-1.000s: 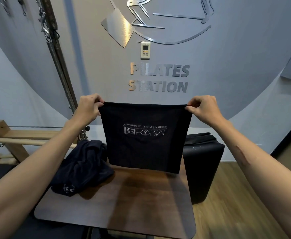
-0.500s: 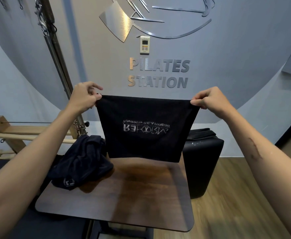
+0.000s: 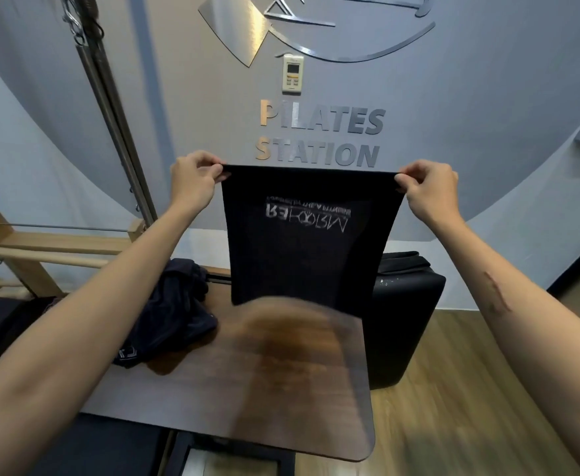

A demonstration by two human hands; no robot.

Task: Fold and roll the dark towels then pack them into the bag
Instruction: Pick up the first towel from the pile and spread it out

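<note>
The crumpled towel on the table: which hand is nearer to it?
Left. The left hand pinches the hanging towel's top corner above the crumpled towel. The right hand pinches the other corner, farther to the right.

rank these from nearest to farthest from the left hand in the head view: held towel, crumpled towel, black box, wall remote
1. held towel: the left hand pinches its top corner.
2. crumpled towel: below the hand, on the left of the table.
3. wall remote: up on the wall, beyond the hand and to its right.
4. black box: far right, past the table.
</note>
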